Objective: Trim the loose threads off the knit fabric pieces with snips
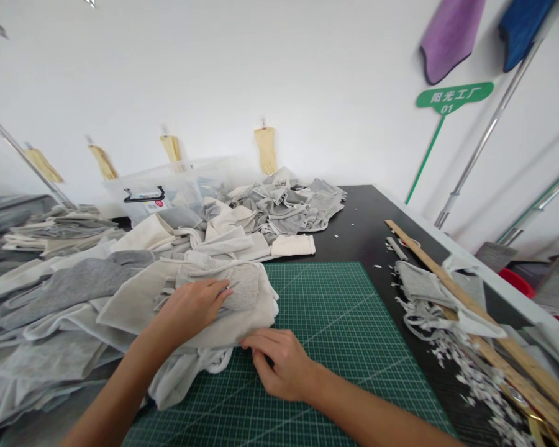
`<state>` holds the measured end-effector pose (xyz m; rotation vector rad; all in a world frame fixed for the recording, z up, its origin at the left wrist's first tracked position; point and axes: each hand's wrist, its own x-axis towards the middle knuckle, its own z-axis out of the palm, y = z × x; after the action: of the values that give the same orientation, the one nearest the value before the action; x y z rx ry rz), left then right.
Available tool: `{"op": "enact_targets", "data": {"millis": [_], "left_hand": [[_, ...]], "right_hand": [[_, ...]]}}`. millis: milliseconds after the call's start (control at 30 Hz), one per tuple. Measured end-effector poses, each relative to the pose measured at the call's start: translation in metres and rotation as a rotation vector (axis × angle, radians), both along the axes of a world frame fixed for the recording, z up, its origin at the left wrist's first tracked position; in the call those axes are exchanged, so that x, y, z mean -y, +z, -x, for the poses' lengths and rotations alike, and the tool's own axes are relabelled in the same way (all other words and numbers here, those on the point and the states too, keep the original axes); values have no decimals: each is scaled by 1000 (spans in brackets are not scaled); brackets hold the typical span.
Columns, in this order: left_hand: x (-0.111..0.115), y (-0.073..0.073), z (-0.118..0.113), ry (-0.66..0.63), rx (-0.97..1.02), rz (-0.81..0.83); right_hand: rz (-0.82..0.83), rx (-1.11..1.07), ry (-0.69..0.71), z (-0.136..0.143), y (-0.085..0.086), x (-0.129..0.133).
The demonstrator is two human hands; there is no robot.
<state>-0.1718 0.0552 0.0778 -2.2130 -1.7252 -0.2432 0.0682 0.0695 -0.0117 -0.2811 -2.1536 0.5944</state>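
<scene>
A heap of grey and off-white cloth pieces [135, 316] spreads over the left of the table and onto a green cutting mat [330, 323]. My left hand [195, 308] rests on top of the heap, its fingers bent and closed on a small grey cloth [245, 288]. Beneath that lies a larger off-white cloth [256, 315]. At the near right edge of this cloth is my right hand [282, 363], with fingers and thumb pinched on the edge. The fingertips of both hands are partly hidden in the folds.
Behind the heap stand a clear plastic box [168, 186] and a crumpled pile of grey cloth [293, 205]. On the right lie wooden rulers [451, 288], cloth scraps [423, 288] and gold-handled scissors [524, 403]. Yellow gloves [265, 149] hang on the wall.
</scene>
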Motion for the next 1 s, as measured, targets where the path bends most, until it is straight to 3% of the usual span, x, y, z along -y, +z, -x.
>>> {"op": "enact_targets", "data": {"millis": [300,500,767,1000], "left_hand": [[-29,7,-13,28,-22,51],[-42,13,7,138,-38,24],[-24,18,47,185,-68,34],[2,26,59,172,-70,-2]], "right_hand": [[-8,11,-14,1,-1,-1],[-2,22,-2,1,-2,-1],[5,1,4,1,-2,-2],[5,2,-6,1,-1,-1]]}}
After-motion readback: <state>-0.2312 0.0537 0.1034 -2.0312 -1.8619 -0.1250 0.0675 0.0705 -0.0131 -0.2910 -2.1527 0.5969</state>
